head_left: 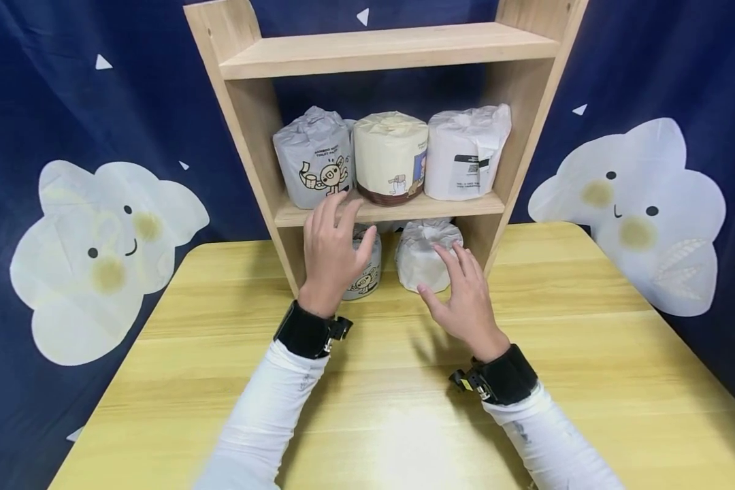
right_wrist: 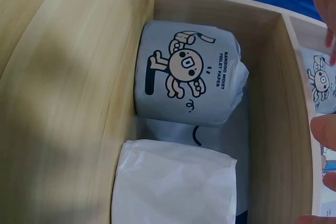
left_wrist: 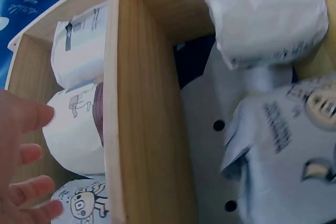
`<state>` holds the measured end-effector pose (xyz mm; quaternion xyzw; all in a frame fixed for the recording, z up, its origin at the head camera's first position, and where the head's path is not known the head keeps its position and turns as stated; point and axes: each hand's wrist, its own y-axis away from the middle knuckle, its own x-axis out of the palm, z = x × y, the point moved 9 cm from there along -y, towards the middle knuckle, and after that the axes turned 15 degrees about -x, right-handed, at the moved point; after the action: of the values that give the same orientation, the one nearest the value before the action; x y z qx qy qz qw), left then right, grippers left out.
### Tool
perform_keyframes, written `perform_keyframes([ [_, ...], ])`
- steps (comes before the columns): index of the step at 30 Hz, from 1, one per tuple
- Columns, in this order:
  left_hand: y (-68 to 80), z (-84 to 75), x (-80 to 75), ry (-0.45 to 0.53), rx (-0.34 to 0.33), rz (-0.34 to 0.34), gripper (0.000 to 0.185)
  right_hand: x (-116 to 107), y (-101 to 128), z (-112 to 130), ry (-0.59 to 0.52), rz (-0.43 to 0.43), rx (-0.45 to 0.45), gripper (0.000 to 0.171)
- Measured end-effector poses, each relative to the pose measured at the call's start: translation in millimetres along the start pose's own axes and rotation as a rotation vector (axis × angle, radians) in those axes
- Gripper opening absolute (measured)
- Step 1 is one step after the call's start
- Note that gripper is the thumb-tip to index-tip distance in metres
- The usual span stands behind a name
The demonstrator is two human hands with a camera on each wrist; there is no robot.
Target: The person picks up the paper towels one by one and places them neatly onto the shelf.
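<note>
My left hand [head_left: 333, 255] is raised before the shelf with fingers spread, its fingertips near the middle board's front edge, holding nothing. It partly hides a grey toilet roll [head_left: 367, 275] with a cartoon print in the lower compartment. My right hand [head_left: 464, 303] hovers over the table with loosely bent fingers, overlapping a white wrapped toilet roll [head_left: 421, 262] there. On the middle board stand three wrapped toilet rolls: a grey cartoon one [head_left: 312, 160] at left, a cream one [head_left: 390, 153] in the centre and a white one [head_left: 465, 156] at right.
The wooden shelf [head_left: 392, 51] stands at the back of a yellow wood-grain table [head_left: 190, 381]; its side panels flank the rolls. Behind hangs a dark blue curtain [head_left: 128, 41] with smiling clouds. In the right wrist view, the two lower rolls stand with a gap between them.
</note>
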<state>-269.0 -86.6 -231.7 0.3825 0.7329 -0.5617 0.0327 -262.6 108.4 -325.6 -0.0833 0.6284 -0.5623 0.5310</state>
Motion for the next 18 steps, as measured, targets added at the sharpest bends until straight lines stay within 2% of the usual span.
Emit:
perform_keyframes([
  [4, 16.6, 7.7, 7.3, -0.021, -0.054, 0.062, 0.039, 0.1, -0.3, -0.4, 0.011, -0.018, -0.016, 0.067],
  [8, 30.4, 15.1, 15.8, -0.043, -0.077, 0.12, 0.042, 1.2, -2.2, -0.6, 0.018, -0.017, -0.029, 0.067],
  [13, 51.2, 28.9, 30.5, -0.065, -0.118, 0.174, 0.048, 5.1, 1.2, -4.2, 0.019, 0.009, -0.004, 0.067],
  [18, 61.2, 35.3, 39.9, -0.066, -0.156, 0.206, 0.051, 8.4, 3.5, -8.3, 0.034, 0.026, 0.002, 0.068],
])
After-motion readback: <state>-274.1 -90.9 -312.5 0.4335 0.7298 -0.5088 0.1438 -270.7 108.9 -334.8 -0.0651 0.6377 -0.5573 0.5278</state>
